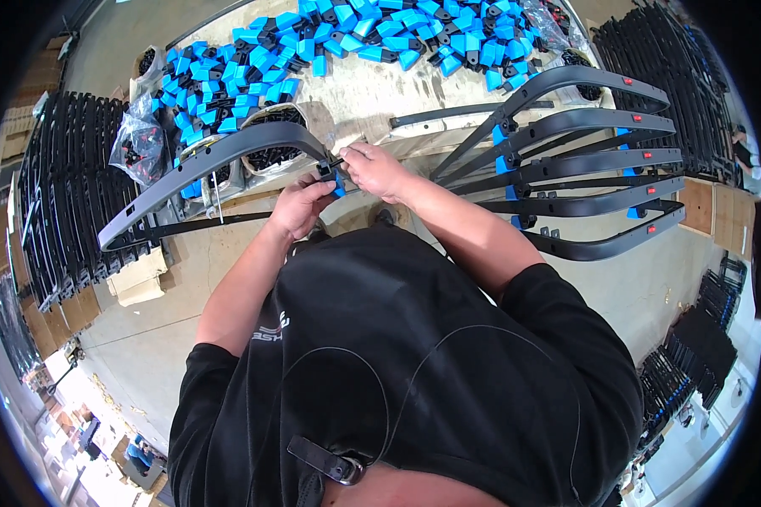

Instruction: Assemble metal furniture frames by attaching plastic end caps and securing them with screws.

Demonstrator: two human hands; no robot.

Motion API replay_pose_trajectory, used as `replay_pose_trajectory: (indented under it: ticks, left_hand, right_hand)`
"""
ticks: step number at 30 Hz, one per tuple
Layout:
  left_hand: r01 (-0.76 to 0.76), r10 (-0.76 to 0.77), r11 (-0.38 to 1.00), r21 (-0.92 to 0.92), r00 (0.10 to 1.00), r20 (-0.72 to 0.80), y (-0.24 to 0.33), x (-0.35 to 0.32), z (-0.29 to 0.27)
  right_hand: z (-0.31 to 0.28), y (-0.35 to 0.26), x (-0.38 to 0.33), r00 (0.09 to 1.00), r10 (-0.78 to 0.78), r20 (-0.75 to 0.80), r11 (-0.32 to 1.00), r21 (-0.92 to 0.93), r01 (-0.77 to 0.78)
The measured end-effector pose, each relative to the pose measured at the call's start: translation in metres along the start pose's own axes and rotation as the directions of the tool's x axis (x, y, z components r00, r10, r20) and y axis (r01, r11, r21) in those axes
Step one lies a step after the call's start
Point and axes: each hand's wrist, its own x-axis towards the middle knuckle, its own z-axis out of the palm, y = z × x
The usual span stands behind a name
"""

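A long, curved black frame bar [203, 160] lies across the left side of the table, its bent end close in front of my body. My left hand [303, 205] is closed at that end, with thumb and fingers on a small blue-and-black plastic piece [339, 184] at the bar's end. Just right of it, my right hand [375, 172] is pinched beside the same joint. Its fingertips touch a small dark part at the bar's end, too small to name. My fingers partly hide the joint.
A heap of blue-and-black plastic pieces [389, 34] covers the table's back. Open bags of small black parts [279, 152] stand behind the bar. Several curved black frames with blue pieces [596, 160] fan out at right. Stacked black frames [76, 186] stand at left, with more frames [663, 59] at far right.
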Motion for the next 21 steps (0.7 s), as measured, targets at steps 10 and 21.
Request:
replay_pose_trajectory:
  ticks: [10,21]
  left_hand:
    - [-0.006,0.005,1.000,-0.017,0.999,-0.039,-0.007,0.002,-0.004]
    - [0.008,-0.011,0.999,-0.043,0.997,-0.074,-0.005,-0.003,-0.002]
  right_hand:
    - [-0.001,0.019,0.009,0.973,-0.228,-0.042,0.941,-0.266,0.209]
    - [0.003,0.007,0.012,0.979,0.183,0.092,0.958,0.207,-0.198]
